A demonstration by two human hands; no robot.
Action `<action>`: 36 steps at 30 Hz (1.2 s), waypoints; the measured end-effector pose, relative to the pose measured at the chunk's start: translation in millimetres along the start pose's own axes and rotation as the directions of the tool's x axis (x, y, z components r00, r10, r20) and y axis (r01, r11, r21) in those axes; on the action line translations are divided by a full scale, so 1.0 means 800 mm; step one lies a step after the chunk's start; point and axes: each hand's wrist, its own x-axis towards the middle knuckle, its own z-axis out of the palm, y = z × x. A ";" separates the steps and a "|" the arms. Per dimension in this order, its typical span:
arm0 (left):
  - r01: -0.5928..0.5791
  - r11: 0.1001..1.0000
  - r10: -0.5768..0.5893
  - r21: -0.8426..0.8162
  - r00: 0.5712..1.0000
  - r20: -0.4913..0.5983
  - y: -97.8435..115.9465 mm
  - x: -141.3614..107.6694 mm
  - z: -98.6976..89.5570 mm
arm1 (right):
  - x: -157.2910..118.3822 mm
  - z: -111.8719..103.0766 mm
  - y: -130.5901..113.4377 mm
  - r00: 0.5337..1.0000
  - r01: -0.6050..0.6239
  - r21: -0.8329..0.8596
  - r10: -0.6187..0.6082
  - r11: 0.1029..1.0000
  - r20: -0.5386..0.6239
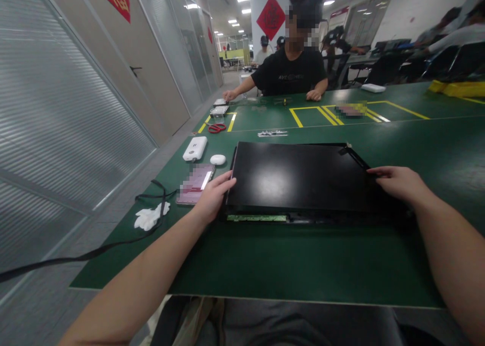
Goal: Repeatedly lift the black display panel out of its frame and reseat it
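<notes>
A flat black panel (295, 179) with a glossy face lies slightly askew in a black frame (359, 156) on the green table. Along the near edge of the frame shows a green circuit strip (257, 218). My left hand (215, 194) grips the panel's left edge, thumb on top and the other fingers partly hidden beneath. At the right side, my right hand (397, 182) pinches the edge of the black frame, its lower fingers hidden in shadow.
Left of the panel are a phone (195, 184), a white earbud case (217, 159), a white power bank (195, 148), crumpled tissue (151, 216) and a black strap (113, 245). Red scissors (217, 128) lie farther back. A person (293, 73) sits across the green table (303, 270).
</notes>
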 end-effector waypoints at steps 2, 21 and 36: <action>-0.047 0.999 0.045 0.024 0.997 0.063 -0.002 -0.001 -0.003 | -0.003 -0.003 -0.004 1.000 -0.015 -0.006 0.016 1.000 0.024; -0.121 0.992 0.125 -0.032 0.974 0.191 -0.002 0.000 -0.002 | -0.011 -0.009 -0.018 0.999 -0.045 0.017 0.045 0.999 0.021; -0.203 0.974 0.189 0.096 0.973 0.136 -0.007 0.004 -0.007 | -0.008 -0.006 -0.013 0.998 -0.056 0.076 0.055 0.996 0.013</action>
